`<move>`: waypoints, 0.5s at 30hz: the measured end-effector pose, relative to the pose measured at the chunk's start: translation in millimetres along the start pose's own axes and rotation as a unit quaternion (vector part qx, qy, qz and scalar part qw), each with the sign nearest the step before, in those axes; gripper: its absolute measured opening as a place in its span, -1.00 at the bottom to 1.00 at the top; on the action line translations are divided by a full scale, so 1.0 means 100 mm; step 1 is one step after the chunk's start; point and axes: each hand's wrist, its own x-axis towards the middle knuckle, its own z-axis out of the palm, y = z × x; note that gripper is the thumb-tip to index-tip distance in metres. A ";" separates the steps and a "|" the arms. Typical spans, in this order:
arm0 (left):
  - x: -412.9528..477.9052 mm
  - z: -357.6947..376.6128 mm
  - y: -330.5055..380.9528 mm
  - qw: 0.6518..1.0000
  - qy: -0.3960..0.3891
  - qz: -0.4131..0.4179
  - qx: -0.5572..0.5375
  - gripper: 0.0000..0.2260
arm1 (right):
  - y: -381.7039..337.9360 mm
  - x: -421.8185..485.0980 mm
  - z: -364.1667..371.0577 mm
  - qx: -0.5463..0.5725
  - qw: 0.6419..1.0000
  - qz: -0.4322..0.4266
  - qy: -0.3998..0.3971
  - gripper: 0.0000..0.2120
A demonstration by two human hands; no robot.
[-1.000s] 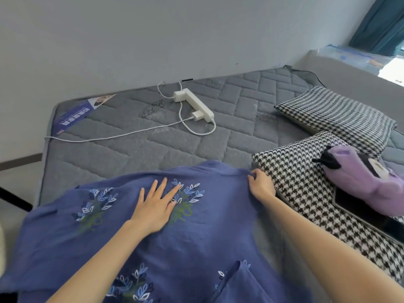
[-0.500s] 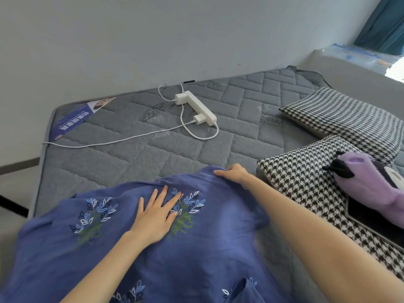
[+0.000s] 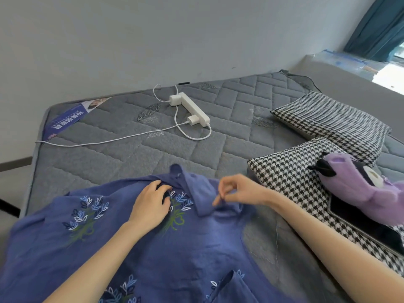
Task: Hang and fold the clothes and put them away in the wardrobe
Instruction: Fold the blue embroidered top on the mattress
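Shirt [image 3: 122,237] flat, collar away; left hand [image 3: 150,206] gripping; right hand [image 3: 238,191] pinching fold.

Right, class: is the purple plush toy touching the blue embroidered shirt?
Apart. The head view shows the purple plush toy on the houndstooth pillow, with pillow and grey mattress between it and the blue shirt.

Printed matter, one item: from my remote seat I find a blue label [image 3: 65,122] on the grey mattress [image 3: 122,154] corner, at ten o'clock in view. It carries white characters in large and small rows; I cannot read any of them. I see no other markings.
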 end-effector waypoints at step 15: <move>0.00 -0.03 0.01 0.985 0.003 -0.072 -0.157 -0.90 | 0.06 0.28 0.68 -0.467 0.872 -0.026 0.143 -0.59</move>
